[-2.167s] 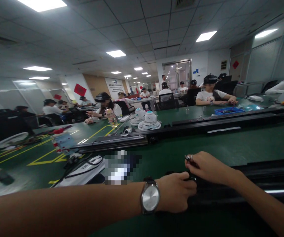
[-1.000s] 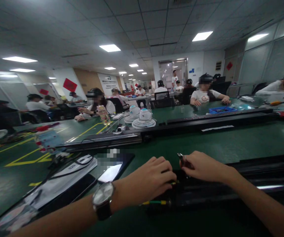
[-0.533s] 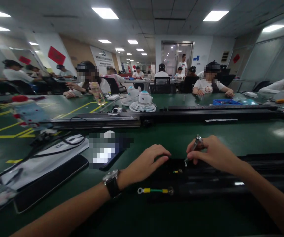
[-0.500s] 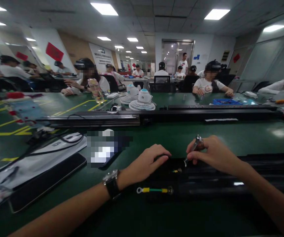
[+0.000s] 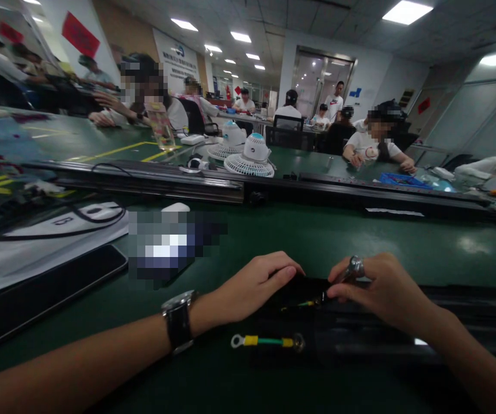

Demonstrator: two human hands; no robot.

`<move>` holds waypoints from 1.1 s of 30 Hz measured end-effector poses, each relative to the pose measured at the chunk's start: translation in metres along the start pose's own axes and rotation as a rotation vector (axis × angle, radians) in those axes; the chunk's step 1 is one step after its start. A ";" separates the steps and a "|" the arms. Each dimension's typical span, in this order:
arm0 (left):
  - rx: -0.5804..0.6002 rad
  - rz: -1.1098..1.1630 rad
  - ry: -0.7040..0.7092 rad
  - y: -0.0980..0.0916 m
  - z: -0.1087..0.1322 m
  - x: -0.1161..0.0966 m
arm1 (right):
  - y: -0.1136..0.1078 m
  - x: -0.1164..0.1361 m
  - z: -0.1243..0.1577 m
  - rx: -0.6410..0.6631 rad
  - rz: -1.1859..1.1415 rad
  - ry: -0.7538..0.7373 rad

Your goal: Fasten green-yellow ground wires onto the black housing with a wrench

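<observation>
Farthest to my left, well apart from my fingers, lie a white bag (image 5: 49, 247) and, just nearer me, a dark flat slab (image 5: 58, 296) with a glossy face. My watch (image 5: 179, 321) sits on the wrist behind my left hand (image 5: 252, 284). That hand is loosely curled, thumb lying close along the index finger; I cannot tell whether anything is between them.

Below those fingertips, on my near side, lies the lower green-and-yellow wire (image 5: 269, 341), its free ring end pointing left and its other end on a dark fastening. Between my two hands, a little nearer me than my fingertips, is the upper green-and-yellow wire (image 5: 304, 304), its right end just beside my right fingertips; whether they touch, I cannot tell.

My right hand (image 5: 381, 287) is closed, thumb and fingers pinched round a small metal tool (image 5: 354, 268), its round head up by my index finger and its lower end slanting down to the left, mostly hidden. Under and right of this grip run long black bars (image 5: 369, 348).
</observation>
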State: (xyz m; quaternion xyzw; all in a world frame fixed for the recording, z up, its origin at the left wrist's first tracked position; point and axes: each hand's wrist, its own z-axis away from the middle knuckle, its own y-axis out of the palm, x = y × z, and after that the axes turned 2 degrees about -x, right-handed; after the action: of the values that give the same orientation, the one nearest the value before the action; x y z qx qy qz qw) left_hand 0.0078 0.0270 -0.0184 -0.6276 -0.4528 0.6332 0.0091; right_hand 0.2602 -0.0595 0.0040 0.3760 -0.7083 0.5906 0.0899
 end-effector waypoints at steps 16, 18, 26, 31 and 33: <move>0.012 -0.019 -0.014 0.000 0.000 -0.001 | 0.006 -0.001 0.003 -0.044 0.008 0.003; 0.014 -0.021 -0.022 0.000 0.000 -0.002 | 0.006 -0.001 0.002 -0.041 0.023 -0.012; 0.010 -0.021 -0.020 0.000 0.001 -0.003 | 0.002 0.003 0.003 -0.009 0.087 -0.046; 0.026 -0.035 -0.016 0.000 0.001 -0.002 | 0.001 0.005 0.005 -0.010 0.102 -0.061; 0.026 -0.036 -0.018 0.000 0.001 -0.002 | 0.001 0.004 0.005 -0.004 0.103 -0.065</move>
State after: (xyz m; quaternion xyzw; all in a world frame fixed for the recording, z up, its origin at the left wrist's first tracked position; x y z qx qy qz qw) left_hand 0.0073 0.0247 -0.0172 -0.6135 -0.4557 0.6445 0.0247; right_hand 0.2581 -0.0661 0.0038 0.3578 -0.7307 0.5803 0.0369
